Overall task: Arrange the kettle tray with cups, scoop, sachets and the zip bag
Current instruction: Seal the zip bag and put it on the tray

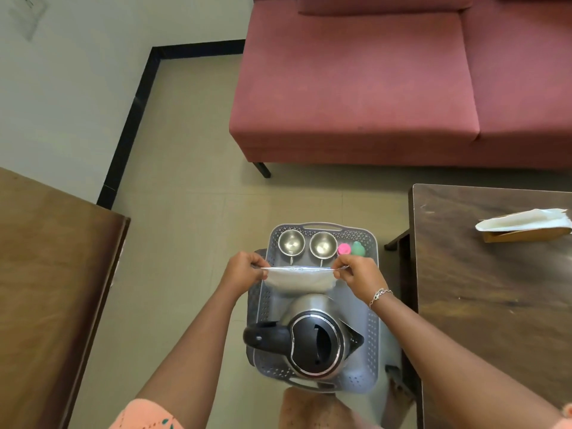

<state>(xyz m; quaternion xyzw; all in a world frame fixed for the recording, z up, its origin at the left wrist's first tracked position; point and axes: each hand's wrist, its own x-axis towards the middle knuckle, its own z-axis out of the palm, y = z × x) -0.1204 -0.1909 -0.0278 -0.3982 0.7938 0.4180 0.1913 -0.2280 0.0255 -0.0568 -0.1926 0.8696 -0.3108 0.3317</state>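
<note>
left hand [244,269] pinches zip bag [298,280] top corner | right hand [359,275] pinches opposite corner | bag held over tray [373,335], between steel cups [291,242] and kettle [312,339]

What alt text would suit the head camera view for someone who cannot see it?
The left hand and right hand pinch the ends of a clear zip bag with white contents over a grey perforated plastic tray. The tray holds a steel kettle with black lid, two small steel cups, a pink item and a green item.
</note>
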